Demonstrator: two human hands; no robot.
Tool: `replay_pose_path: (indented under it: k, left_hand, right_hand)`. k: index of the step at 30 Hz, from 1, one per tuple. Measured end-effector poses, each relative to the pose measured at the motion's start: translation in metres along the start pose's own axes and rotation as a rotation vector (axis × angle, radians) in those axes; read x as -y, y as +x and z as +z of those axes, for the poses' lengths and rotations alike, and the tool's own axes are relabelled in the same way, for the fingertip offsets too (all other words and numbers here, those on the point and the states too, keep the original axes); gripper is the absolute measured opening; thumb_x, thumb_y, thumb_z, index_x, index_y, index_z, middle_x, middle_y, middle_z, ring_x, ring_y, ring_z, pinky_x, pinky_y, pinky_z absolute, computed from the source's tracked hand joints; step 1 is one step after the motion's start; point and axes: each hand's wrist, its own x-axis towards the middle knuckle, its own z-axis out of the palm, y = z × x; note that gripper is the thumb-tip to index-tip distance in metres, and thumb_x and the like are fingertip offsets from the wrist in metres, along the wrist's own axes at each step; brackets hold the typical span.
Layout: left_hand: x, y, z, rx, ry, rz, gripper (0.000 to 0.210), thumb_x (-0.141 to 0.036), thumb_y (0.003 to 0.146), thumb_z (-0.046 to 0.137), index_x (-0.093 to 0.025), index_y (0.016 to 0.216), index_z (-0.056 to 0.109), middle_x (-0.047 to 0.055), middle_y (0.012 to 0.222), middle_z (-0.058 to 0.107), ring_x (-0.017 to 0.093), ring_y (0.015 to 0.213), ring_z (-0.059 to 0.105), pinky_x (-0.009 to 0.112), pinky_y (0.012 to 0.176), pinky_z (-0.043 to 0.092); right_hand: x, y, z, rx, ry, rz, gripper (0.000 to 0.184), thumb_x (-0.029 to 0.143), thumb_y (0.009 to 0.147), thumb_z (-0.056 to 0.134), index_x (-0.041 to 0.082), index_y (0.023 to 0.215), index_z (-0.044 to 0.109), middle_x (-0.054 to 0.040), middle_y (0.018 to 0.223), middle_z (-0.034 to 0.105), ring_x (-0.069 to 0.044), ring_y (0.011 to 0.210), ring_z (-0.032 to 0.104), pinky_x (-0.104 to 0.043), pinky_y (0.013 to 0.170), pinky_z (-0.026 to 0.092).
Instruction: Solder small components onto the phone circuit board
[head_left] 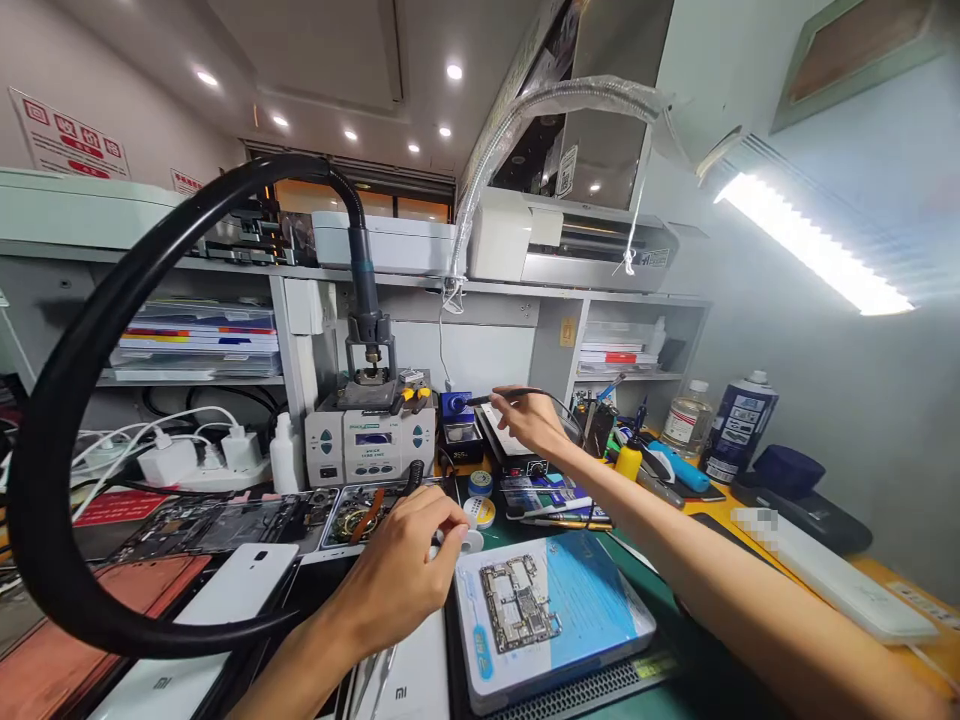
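Observation:
My right hand is stretched forward, its fingers closed round a soldering iron with a black cable. The iron's front end is at the blue soldering iron stand. My left hand is closed in the foreground, thumb against the fingers. Whatever it may hold is hidden. Beside its fingertips lies a white round object, partly covered by the hand. Between my arms, a phone circuit board rests on a blue and white box.
A hot air station stands at the back, its black hose arching over the left side. White phones lie at left. Small tins sit behind the box. Bottles stand at right, under a bright lamp.

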Motion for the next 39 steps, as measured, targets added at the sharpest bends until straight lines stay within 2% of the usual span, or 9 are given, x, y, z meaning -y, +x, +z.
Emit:
replay_pose_path:
  k: [6,9,14,18,22,29,32,34,39]
  left_hand:
    - [0.001,0.0,0.002,0.041,-0.025,-0.012,0.022,-0.03,0.096,0.046,-0.022,0.083,0.062,0.002,0.089,0.064,0.018,0.084,0.058,0.026,0.056,0.039]
    - [0.001,0.0,0.003,0.063,-0.04,-0.017,0.021,-0.032,0.096,0.047,-0.023,0.084,0.062,0.002,0.09,0.064,0.019,0.086,0.058,0.025,0.054,0.038]
    - [-0.002,-0.004,0.004,0.11,-0.054,-0.024,0.021,-0.033,0.096,0.046,-0.023,0.083,0.06,0.002,0.088,0.062,0.018,0.085,0.057,0.025,0.057,0.041]
    - [-0.003,-0.005,0.007,0.127,-0.047,-0.019,0.022,-0.031,0.096,0.045,-0.023,0.081,0.058,0.001,0.086,0.061,0.018,0.084,0.056,0.031,0.075,0.045]
    - [-0.002,-0.007,0.009,0.142,-0.039,-0.02,0.021,-0.031,0.097,0.045,-0.023,0.082,0.057,0.002,0.088,0.061,0.018,0.086,0.056,0.032,0.078,0.046]
    - [0.001,-0.01,0.011,0.147,-0.033,0.029,0.014,-0.023,0.096,0.046,-0.022,0.084,0.054,0.002,0.087,0.057,0.018,0.086,0.054,0.033,0.075,0.045]
    - [-0.001,-0.009,0.013,0.143,-0.019,0.082,0.014,-0.018,0.096,0.044,-0.022,0.084,0.052,0.002,0.085,0.055,0.017,0.083,0.053,0.032,0.071,0.046]
    - [-0.003,-0.009,0.015,0.128,0.009,0.111,0.015,-0.015,0.096,0.042,-0.021,0.085,0.05,0.002,0.085,0.055,0.017,0.083,0.053,0.032,0.073,0.046]
    - [-0.008,-0.011,0.021,0.083,0.112,0.155,0.015,-0.01,0.095,0.041,-0.023,0.09,0.048,0.002,0.087,0.055,0.019,0.09,0.051,0.036,0.084,0.045]
  right_hand:
    - [0.008,-0.037,-0.061,-0.214,0.375,0.024,0.023,0.033,0.096,0.062,0.015,0.111,0.064,-0.0049,0.102,0.069,-0.016,0.078,0.068,-0.032,0.067,0.058]
    - [0.013,-0.062,-0.1,-0.369,0.633,0.017,0.017,0.031,0.095,0.062,0.015,0.101,0.063,0.0007,0.085,0.065,-0.007,0.058,0.058,-0.017,0.045,0.047]
    - [0.007,-0.083,-0.132,-0.293,0.988,0.179,0.01,0.024,0.091,0.063,0.017,0.084,0.061,0.0019,0.068,0.061,-0.003,0.045,0.049,-0.009,0.035,0.038]
    - [-0.002,-0.083,-0.13,-0.209,1.169,0.283,0.019,0.023,0.092,0.063,0.018,0.075,0.055,0.004,0.061,0.056,-0.002,0.041,0.046,-0.008,0.034,0.04]
    - [-0.01,-0.084,-0.115,-0.104,1.233,0.375,0.019,0.021,0.091,0.063,0.018,0.074,0.056,0.0053,0.057,0.052,-0.002,0.039,0.043,-0.007,0.032,0.038]
    - [-0.031,-0.104,-0.088,0.032,1.106,0.421,0.011,0.018,0.085,0.074,0.013,0.092,0.068,0.005,0.06,0.055,-0.003,0.043,0.05,-0.01,0.035,0.041]
    - [-0.036,-0.115,-0.078,0.13,1.014,0.46,0.012,0.022,0.086,0.074,0.011,0.083,0.069,0.0031,0.053,0.058,-0.005,0.035,0.051,-0.012,0.032,0.04]
    - [-0.037,-0.122,-0.069,0.171,0.944,0.463,0.027,0.03,0.09,0.07,0.011,0.072,0.067,-0.0011,0.052,0.063,-0.007,0.03,0.052,-0.013,0.029,0.038]
    - [-0.036,-0.13,-0.051,0.1,0.893,0.547,0.025,0.033,0.089,0.068,0.015,0.072,0.063,-0.0018,0.054,0.066,-0.009,0.029,0.051,-0.015,0.027,0.039]
